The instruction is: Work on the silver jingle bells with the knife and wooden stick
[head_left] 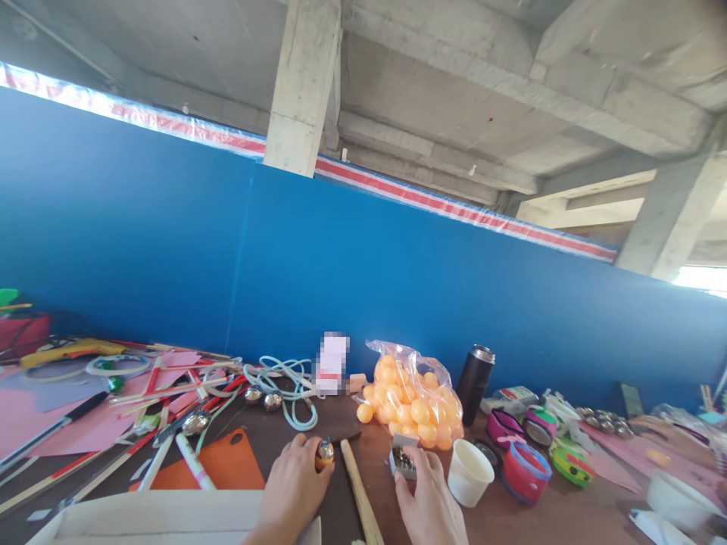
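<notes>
My left hand (298,478) is closed around a shiny silver ball (326,450), with something orange-yellow just beneath it, partly hidden by my fingers. My right hand (429,496) has its thumb and fingers around a small open box (396,458) of little dark metal pieces, too small to name. Some fingertips reach over the contents. Between my hands lies a hammer (359,484), its pale wooden handle toward me and its dark head at the far end. A white paper cup (470,473) stands right of my right hand.
Behind the box sits a clear bag of orange balls (417,401), beside a black flask (477,382). Paper, sticks and a pale blue cord (289,371) clutter the left. Colourful wrist bells (527,469) lie right. A blue partition (363,280) bounds the table; another person's hand (675,439) shows far right.
</notes>
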The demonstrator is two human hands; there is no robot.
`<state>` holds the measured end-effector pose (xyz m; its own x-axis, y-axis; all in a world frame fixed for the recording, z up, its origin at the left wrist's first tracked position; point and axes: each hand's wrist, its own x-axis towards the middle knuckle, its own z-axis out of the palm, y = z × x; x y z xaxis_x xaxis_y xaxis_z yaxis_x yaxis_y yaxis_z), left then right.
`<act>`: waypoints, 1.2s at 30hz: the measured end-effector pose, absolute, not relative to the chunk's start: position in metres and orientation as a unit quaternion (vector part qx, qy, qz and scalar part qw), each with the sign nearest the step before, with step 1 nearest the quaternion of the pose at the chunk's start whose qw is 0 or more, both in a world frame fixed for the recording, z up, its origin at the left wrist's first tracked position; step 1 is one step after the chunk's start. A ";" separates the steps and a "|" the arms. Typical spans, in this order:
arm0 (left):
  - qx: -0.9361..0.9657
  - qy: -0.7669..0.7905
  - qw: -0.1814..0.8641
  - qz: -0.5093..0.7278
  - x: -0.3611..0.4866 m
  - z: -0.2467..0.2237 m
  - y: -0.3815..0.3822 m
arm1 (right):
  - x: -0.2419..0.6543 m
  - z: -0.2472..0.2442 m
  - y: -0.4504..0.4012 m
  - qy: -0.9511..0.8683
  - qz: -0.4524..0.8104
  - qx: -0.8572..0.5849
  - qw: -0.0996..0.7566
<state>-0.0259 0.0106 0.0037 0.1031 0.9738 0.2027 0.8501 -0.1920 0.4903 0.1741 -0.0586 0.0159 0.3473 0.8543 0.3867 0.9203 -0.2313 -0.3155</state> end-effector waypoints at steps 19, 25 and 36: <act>0.736 0.621 0.128 0.237 -0.025 0.006 0.010 | 0.169 0.019 -0.060 -0.610 0.040 -0.754 0.239; 0.743 0.610 0.133 0.241 -0.025 0.005 0.009 | 0.162 0.013 -0.061 -0.656 0.080 -0.708 0.247; 0.764 0.580 0.150 0.237 -0.024 0.010 0.005 | 0.154 0.026 -0.072 -0.711 0.110 -0.661 0.214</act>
<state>-0.0237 0.0047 0.0102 0.2135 0.9586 0.1887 0.8161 -0.2811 0.5048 0.1536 -0.0716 0.0258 -0.0345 0.9866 0.1592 0.8930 0.1019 -0.4384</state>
